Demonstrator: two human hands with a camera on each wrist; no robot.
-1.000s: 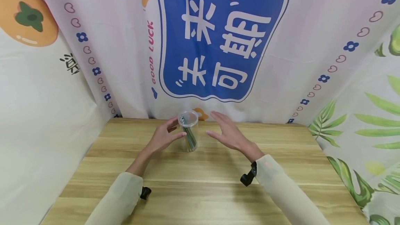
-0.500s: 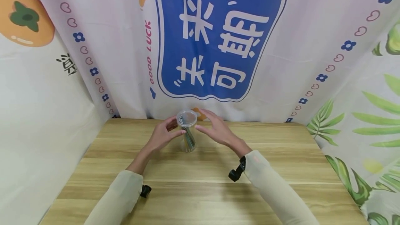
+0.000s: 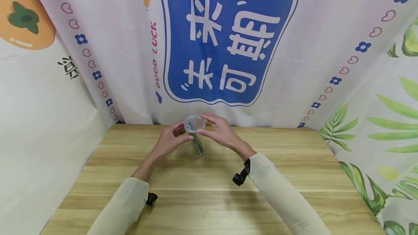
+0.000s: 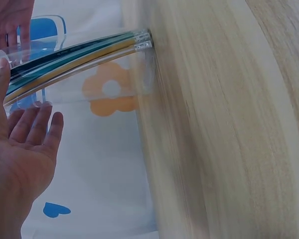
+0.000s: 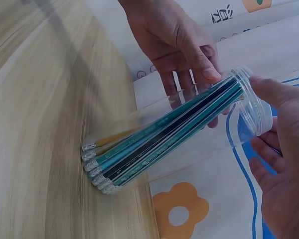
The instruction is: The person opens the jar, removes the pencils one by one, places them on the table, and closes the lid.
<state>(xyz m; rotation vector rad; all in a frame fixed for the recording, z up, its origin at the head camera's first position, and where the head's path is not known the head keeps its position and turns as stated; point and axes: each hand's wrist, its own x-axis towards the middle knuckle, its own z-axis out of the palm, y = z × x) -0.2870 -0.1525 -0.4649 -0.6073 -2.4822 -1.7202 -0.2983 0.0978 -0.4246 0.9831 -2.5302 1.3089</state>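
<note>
A clear plastic jar (image 3: 200,152) stands upright near the table's back edge. Inside it several pencils (image 5: 162,132), green, black, blue and yellow, lean to one side with their eraser ends down. The left hand (image 3: 168,143) holds the jar from the left, its thumb on the near side and its fingers round the far side. From the right, the right hand (image 3: 221,132) grips the clear round lid (image 5: 254,102) at the jar's top between thumb and fingers. In the left wrist view, part of the lid lies behind the left thumb.
The wooden table (image 3: 202,206) extends toward the person. Right behind the jar hangs a printed white cloth (image 3: 277,97) with a blue panel; further printed cloths (image 3: 49,119) close off the sides. Each wrist carries a small black camera (image 3: 240,178).
The right hand has moved left from beside the jar to the lid and closed its thumb and fingers on it. The left hand stays at the jar, which still stands in place.
</note>
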